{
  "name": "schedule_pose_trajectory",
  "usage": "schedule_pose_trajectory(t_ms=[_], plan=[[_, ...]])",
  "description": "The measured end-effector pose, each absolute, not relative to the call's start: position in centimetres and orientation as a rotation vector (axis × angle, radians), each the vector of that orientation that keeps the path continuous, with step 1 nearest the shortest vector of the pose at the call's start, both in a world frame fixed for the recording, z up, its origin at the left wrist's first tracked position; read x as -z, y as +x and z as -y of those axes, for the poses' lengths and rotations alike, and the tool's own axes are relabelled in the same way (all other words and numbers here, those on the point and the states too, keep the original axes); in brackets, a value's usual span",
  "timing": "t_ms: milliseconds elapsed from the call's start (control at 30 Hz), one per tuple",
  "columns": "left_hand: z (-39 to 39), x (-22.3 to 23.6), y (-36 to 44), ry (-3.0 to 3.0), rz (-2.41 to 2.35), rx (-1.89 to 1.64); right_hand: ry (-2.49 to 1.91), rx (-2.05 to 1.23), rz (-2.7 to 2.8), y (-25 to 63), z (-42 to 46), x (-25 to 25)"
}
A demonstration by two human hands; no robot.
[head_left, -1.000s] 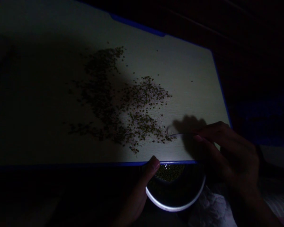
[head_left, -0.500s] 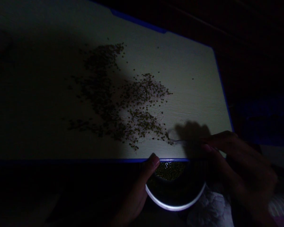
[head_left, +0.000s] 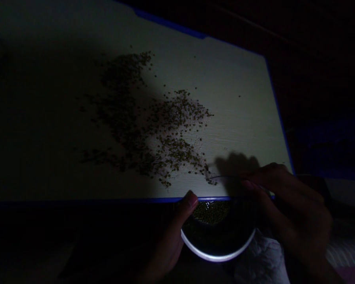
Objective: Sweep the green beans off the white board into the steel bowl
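Small green seeds, like mung beans (head_left: 177, 152), lie scattered over a pale tabletop (head_left: 239, 118) with a blue edge. My right hand (head_left: 290, 205) is closed in a pinch on a thin, spoon-like utensil (head_left: 226, 176); its tip is at the lower right end of the seeds. Below the table's near edge is a round bowl (head_left: 219, 258) with a bright rim and more green seeds inside. My left hand (head_left: 173, 236) is curled against the bowl's left side, its thumb up at the blue edge; its other fingers are hidden.
The scene is very dark, and a shadow covers the left of the tabletop. Grey patterned cloth (head_left: 262, 256) lies to the lower right of the bowl, with striped fabric (head_left: 347, 252) farther right. A dim blue object (head_left: 337, 146) is beyond the table's right edge.
My right hand has shifted slightly left with the utensil, whose tip now appears narrower and closer to the stray seeds. My left hand and the bowl stay nearly in place.
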State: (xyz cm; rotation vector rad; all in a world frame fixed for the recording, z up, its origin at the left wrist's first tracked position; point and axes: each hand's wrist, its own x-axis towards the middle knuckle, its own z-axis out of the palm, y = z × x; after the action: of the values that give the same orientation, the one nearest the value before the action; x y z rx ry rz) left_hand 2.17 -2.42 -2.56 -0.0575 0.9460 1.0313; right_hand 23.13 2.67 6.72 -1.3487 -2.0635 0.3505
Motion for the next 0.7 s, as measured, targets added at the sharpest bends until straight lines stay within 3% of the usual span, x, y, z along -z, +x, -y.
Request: schedule_pose_trajectory(t_ms=[700], plan=[[2.2,2.0,2.1,-0.004,-0.926,-1.014,-1.197,-0.384,2.181,23.7,-1.4,-7.0]])
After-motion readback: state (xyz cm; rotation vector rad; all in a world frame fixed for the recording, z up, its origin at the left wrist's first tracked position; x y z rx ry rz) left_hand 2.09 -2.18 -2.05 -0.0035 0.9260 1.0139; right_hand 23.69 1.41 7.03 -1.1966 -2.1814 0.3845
